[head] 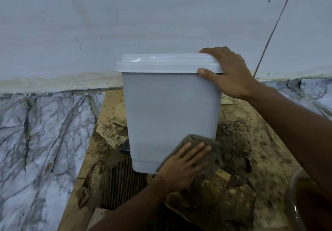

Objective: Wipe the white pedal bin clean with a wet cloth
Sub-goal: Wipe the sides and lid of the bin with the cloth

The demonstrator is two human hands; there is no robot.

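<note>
Far, full width: pale grey-white wall (pixel 125 14), stained along its foot.

Left: white marble-patterned floor with dark veins (pixel 36 140).

Left of centre to right: flat brown corrugated cardboard sheet (pixel 86 167), torn, spotted and dirty, lying on the floor.

Centre: white plastic pedal bin (pixel 170 108), tapered, upright on the cardboard, close to the wall. Its white lid (pixel 167 62) is down, so the contents are hidden. A black pedal (pixel 125 149) shows at the lower left edge.

Centre, near: left hand (pixel 181 167), fingers straight and spread, pressing a grey-brown crumpled cloth (pixel 206 140) flat against the bin's lower right front. The cloth hangs down past the base onto the cardboard.

Right of centre, far: right hand (pixel 228 72) gripping the lid's right corner, thumb on the front rim, fingers hooked over the top.

Near right corner: clear round bowl (pixel 294 203), partly cut off by the frame and crossed by the right forearm; its contents cannot be made out.
</note>
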